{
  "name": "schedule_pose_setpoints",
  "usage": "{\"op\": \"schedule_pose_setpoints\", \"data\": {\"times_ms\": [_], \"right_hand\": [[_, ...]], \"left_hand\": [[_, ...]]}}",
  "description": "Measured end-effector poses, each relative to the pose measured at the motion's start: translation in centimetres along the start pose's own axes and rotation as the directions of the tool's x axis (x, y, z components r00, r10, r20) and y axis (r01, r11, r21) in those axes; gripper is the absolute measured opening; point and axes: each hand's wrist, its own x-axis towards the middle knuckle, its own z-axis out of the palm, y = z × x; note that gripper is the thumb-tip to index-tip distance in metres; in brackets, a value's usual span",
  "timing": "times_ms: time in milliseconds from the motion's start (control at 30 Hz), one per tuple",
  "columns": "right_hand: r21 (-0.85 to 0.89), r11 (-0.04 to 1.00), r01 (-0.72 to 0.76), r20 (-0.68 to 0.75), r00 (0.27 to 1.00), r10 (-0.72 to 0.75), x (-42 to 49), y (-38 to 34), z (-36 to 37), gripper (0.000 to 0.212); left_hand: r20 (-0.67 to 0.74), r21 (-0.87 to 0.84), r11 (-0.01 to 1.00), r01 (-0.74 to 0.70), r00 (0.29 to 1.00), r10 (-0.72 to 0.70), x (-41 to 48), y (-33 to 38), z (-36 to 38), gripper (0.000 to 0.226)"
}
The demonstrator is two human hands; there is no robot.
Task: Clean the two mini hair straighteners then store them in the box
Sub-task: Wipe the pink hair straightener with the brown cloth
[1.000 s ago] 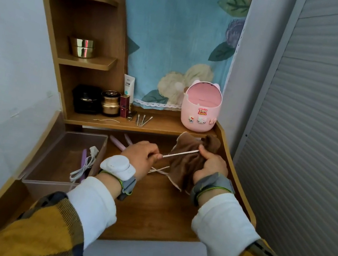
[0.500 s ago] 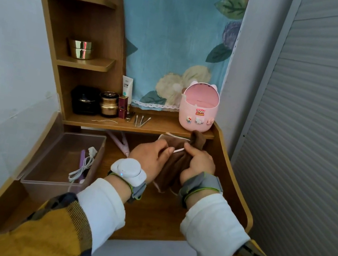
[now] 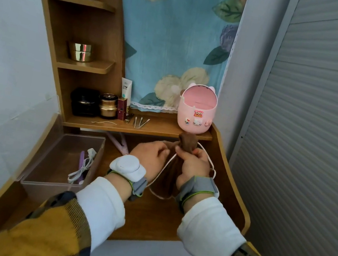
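Brown cloth (image 3: 187, 141) and white cord (image 3: 168, 164) sit clamped between both hands' fingers (image 3: 184, 152).

Brown cloth (image 3: 186, 143) bunched between left hand (image 3: 149, 158) and right hand (image 3: 194, 166); white cord (image 3: 209, 157) looped around right hand. Pink straightener (image 3: 119, 142) just left of left hand. Purple straightener (image 3: 81, 158) with white cable in clear box (image 3: 58, 186) further left. Pink bin (image 3: 195, 112), cartoon stickers, beyond hands. Sleeves: white cuffs, yellow-dark plaid. Desk (image 3: 158, 220) mid-brown wood grain. Curtain (image 3: 174, 38) blue, cream flowers, green leaves
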Motion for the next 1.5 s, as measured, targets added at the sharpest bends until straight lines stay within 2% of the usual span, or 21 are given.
{"op": "schedule_pose_setpoints", "data": {"times_ms": [200, 400, 467, 567, 633, 733, 767, 833, 867, 900, 967, 1033, 1167, 1267, 1367, 1433, 1500], "right_hand": [[0.012, 0.999, -0.031, 0.049, 0.998, 0.030, 0.3, 0.9, 0.3, 0.031], [0.083, 0.996, -0.042, -0.013, 0.999, 0.043, 0.2, 0.3, 0.5, 0.034], [0.110, 0.993, -0.053, -0.045, 0.997, 0.058, 0.3, 0.0, 0.3, 0.040], [0.035, 0.996, -0.086, -0.129, 0.988, 0.090, 1.3, -1.0, -0.8, 0.053], [-0.030, 0.995, -0.100, -0.126, 0.987, 0.095, 1.7, -1.7, -1.6, 0.055], [-0.062, 0.995, -0.079, -0.120, 0.990, 0.071, 1.9, -1.8, -2.0, 0.044], [-0.052, 0.996, -0.069, -0.116, 0.991, 0.062, 1.8, -1.5, -1.9, 0.036], [-0.095, 0.995, -0.036, -0.085, 0.996, 0.028, 1.4, -0.7, -1.6, 0.026], [-0.125, 0.992, -0.012, -0.053, 0.999, 0.005, 1.2, -0.2, -1.3, 0.025], [-0.138, 0.990, 0.013, -0.023, 1.000, -0.016, 1.0, 0.3, -1.0, 0.025], [-0.124, 0.991, 0.050, 0.036, 0.998, -0.046, 0.4, 1.1, -0.5, 0.027], [-0.080, 0.995, 0.062, 0.062, 0.996, -0.057, 0.1, 1.7, -0.2, 0.030], [-0.064, 0.998, 0.008, 0.064, 0.998, -0.004, 0.0, 2.1, -0.2, 0.028], [0.008, 0.997, -0.072, 0.002, 0.997, 0.072, 0.7, 1.6, -0.4, 0.032], [0.049, 0.996, -0.075, -0.051, 0.996, 0.077, 0.9, 0.7, -0.4, 0.036], [0.040, 0.996, -0.082, -0.088, 0.992, 0.085, 1.3, 0.1, -0.8, 0.045], [0.067, 0.995, -0.078, -0.126, 0.988, 0.086, 1.7, -0.6, -1.3, 0.050]], "left_hand": [[0.059, -0.121, 0.992, -0.018, 0.998, 0.026, -0.3, -0.1, 1.0, 0.019], [0.049, -0.121, 0.992, -0.041, 0.998, 0.048, -0.5, -0.7, 0.0, 0.018], [0.083, -0.105, 0.994, -0.037, 0.996, 0.045, -0.5, -1.3, -0.1, 0.017], [0.150, -0.024, 1.000, 0.000, 0.989, 0.003, -0.6, -2.9, -0.2, 0.018], [0.231, 0.058, 0.998, 0.020, 0.972, -0.033, -0.4, -3.9, -0.3, 0.017], [0.507, 0.304, 0.953, 0.014, 0.844, -0.174, 0.1, -4.8, -0.8, 0.026], [0.516, 0.403, 0.915, -0.018, 0.830, -0.211, 0.1, -5.0, -0.7, 0.031], [0.379, 0.518, 0.855, -0.006, 0.898, -0.223, 0.0, -4.7, -0.4, 0.035], [0.286, 0.480, 0.877, 0.018, 0.942, -0.176, -0.1, -4.1, -0.2, 0.033], [0.200, 0.369, 0.929, 0.021, 0.975, -0.101, -0.2, -3.4, 0.0, 0.030], [0.104, 0.100, 0.995, 0.003, 0.994, -0.013, -0.3, -1.5, 0.4, 0.025], [0.098, -0.036, 0.999, 0.031, 0.995, -0.028, -0.6, -0.1, 0.9, 0.025], [0.100, -0.074, 0.996, 0.055, 0.994, -0.047, -1.3, 0.0, 1.8, 0.027], [0.074, -0.035, 0.998, -0.060, 0.995, 0.063, -1.3, -0.8, 1.3, 0.026], [0.086, -0.009, 0.989, -0.146, 0.985, 0.146, -1.2, -1.0, 0.5, 0.031], [0.155, 0.042, 0.992, -0.121, 0.981, 0.113, -0.9, -1.8, 0.5, 0.030], [0.211, 0.117, 0.992, -0.039, 0.977, 0.014, -1.0, -3.1, 0.3, 0.028]]}}
